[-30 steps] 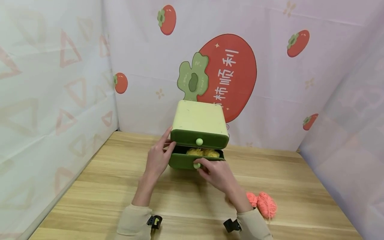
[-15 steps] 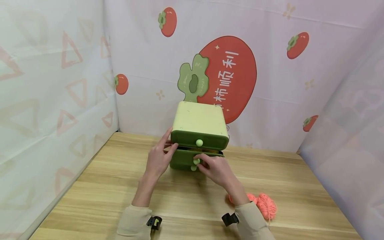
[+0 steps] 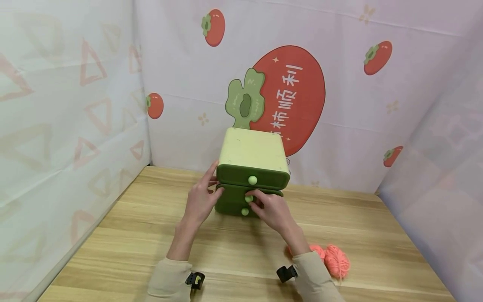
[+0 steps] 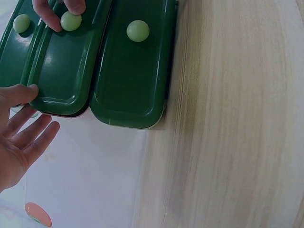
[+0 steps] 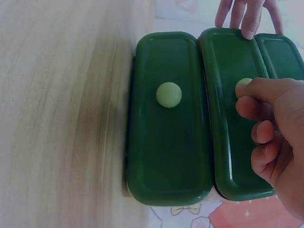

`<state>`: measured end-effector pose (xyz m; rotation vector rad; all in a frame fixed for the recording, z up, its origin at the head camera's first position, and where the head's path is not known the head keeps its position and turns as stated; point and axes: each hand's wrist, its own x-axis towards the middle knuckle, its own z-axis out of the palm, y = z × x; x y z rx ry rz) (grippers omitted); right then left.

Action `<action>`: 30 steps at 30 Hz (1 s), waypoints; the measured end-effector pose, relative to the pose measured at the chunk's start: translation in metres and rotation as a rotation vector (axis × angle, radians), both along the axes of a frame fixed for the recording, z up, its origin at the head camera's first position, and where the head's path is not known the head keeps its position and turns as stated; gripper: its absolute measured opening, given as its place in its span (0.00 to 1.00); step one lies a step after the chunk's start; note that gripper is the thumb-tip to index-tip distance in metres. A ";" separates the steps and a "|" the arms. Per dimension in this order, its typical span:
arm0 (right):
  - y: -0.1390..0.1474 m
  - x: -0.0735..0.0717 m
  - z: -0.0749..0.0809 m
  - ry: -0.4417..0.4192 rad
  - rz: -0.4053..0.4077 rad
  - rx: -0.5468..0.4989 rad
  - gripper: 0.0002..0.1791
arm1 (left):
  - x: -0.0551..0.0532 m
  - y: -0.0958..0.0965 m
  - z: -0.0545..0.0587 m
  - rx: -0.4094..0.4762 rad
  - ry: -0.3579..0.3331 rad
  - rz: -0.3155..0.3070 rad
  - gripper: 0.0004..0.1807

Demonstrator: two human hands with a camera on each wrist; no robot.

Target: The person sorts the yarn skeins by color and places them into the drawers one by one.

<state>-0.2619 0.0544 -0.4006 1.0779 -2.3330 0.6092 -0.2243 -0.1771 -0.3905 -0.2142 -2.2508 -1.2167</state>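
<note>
A small three-drawer cabinet [image 3: 253, 149], cream on top with dark green drawer fronts, stands on the table. My right hand [image 3: 272, 209] pinches the round pale-green knob [image 5: 243, 85] of the middle drawer [image 4: 64, 59] between thumb and fingertips. That drawer is pushed in, with a narrow dark gap along an edge in the left wrist view. My left hand [image 3: 199, 200] rests at the cabinet's left side, its thumb touching the front edge of the middle drawer and its other fingers extended alongside. The top drawer [image 3: 235, 175] and bottom drawer [image 5: 168, 147] also look closed.
Coral-pink balls of yarn [image 3: 337, 261] lie on the wooden table [image 3: 132, 235], near my right forearm. Behind the cabinet hangs a printed cloth backdrop [image 3: 181, 138] with red fruit drawings. Cloth walls flank the table left and right.
My right hand has pushed the middle drawer inward by its knob. The yellow yarn inside it is now hidden, and the bottom drawer's knob has come into view. My left hand has stayed at the side.
</note>
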 end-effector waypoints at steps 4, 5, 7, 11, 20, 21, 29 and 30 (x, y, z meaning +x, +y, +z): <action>-0.001 0.000 -0.002 -0.005 -0.024 0.002 0.11 | 0.000 0.001 0.000 -0.022 0.010 0.012 0.47; -0.001 0.001 -0.002 -0.009 -0.030 0.005 0.11 | 0.000 0.001 0.000 -0.031 0.011 0.018 0.48; -0.002 0.001 -0.002 -0.022 -0.032 0.007 0.11 | 0.000 0.001 0.000 -0.044 0.016 0.027 0.48; -0.002 0.004 -0.003 -0.029 -0.013 0.016 0.12 | 0.000 0.000 0.000 -0.056 0.027 0.038 0.47; 0.003 0.010 -0.009 0.002 0.079 0.100 0.14 | -0.001 0.000 -0.004 -0.067 0.051 0.052 0.47; 0.003 0.009 -0.010 0.004 0.083 0.113 0.13 | -0.001 0.001 -0.005 -0.067 0.053 0.054 0.47; 0.002 0.005 -0.010 -0.078 0.091 0.235 0.08 | -0.001 0.001 -0.006 -0.082 0.078 0.075 0.46; 0.002 0.005 -0.010 -0.094 0.087 0.247 0.08 | -0.001 0.002 -0.006 -0.083 0.086 0.075 0.46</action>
